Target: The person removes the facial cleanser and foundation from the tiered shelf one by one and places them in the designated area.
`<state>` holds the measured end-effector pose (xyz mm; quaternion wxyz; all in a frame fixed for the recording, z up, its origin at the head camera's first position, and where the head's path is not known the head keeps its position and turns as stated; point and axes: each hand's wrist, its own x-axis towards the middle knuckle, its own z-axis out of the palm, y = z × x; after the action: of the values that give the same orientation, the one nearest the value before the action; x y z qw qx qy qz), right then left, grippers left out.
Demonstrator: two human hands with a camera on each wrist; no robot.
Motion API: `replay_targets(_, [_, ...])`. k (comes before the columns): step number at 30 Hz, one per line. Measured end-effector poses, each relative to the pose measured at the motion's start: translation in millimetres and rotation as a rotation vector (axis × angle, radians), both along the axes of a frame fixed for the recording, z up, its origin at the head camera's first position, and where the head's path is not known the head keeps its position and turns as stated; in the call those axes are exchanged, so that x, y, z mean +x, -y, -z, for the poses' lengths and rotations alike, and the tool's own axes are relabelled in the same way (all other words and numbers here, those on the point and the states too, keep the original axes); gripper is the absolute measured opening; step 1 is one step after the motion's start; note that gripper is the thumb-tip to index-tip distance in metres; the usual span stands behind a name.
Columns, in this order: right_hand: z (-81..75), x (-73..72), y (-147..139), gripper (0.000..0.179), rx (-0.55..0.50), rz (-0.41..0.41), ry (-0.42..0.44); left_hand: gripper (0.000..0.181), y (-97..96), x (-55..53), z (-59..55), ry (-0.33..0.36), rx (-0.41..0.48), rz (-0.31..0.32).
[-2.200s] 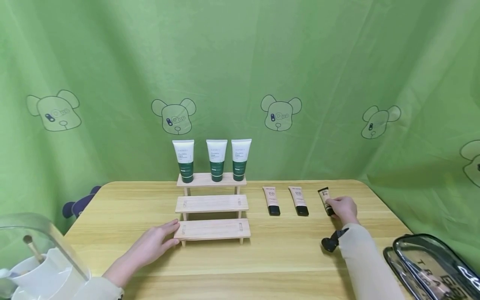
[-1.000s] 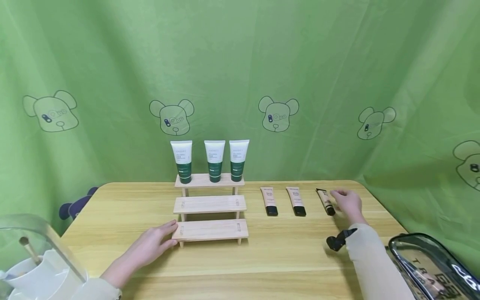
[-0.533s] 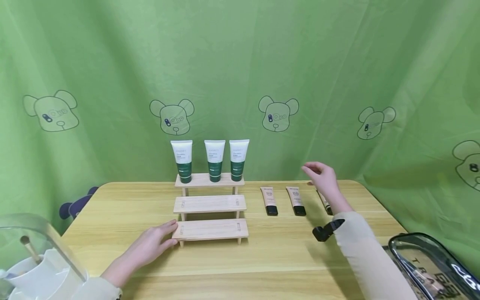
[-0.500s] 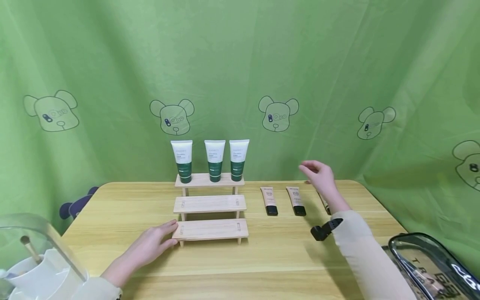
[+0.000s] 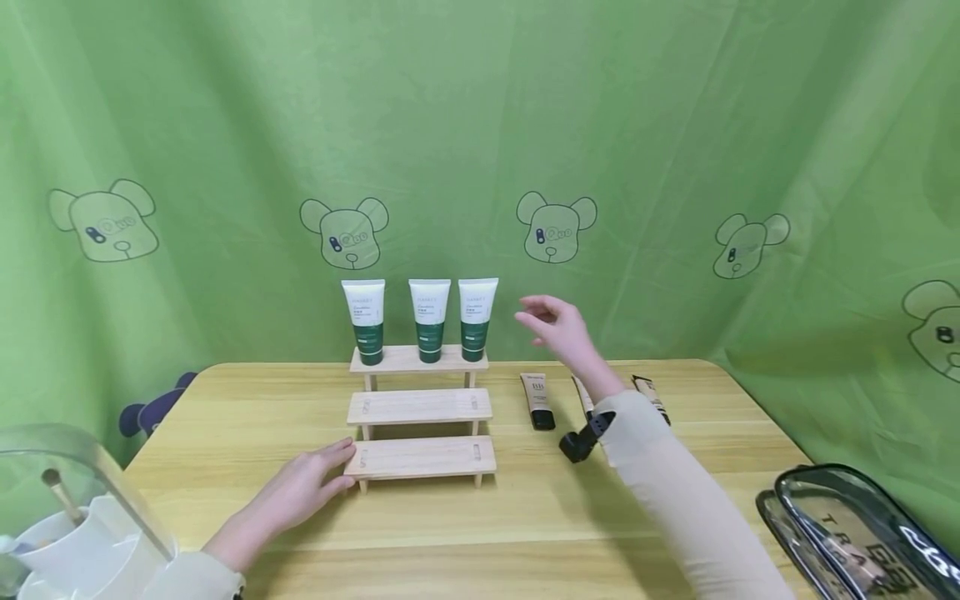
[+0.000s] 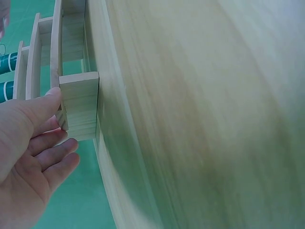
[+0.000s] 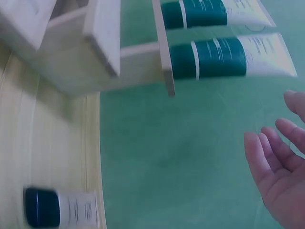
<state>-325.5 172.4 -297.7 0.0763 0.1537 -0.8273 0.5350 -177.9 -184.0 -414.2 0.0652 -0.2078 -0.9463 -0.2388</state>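
A three-step wooden display stand [image 5: 420, 407] stands on the table. My left hand [image 5: 303, 487] grips the left end of its lowest step. In the left wrist view, the left thumb lies on that step [image 6: 56, 47], with fingers below it. Three white-and-green squeeze tubes [image 5: 430, 321] stand cap-down on the top step. My right hand [image 5: 561, 329] is raised just right of the rightmost squeeze tube [image 5: 478, 317], fingers loosely bent and holding nothing. The right wrist view shows a gap between this hand [image 7: 281, 167] and the nearest green-and-white tube [image 7: 224, 57].
Right of the stand lie a beige BB cream tube [image 5: 537, 400], a second one [image 5: 583, 396] partly behind my right forearm, and a black-and-beige tube [image 5: 649, 392]. A clear pouch [image 5: 847, 533] lies front right. A clear-covered white brush holder [image 5: 82, 542] stands front left.
My right hand has let go of the black-and-beige tube, risen, and moved left over the BB cream tubes to beside the standing squeeze tubes. My left hand stays on the stand.
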Motion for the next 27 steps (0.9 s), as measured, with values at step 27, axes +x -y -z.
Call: replay_targets(27, [3.2,-12.1,45,0.034,-0.154,-0.085,0.068,0.046,-0.4,-0.5,-0.3,0.003,-0.005,-0.005])
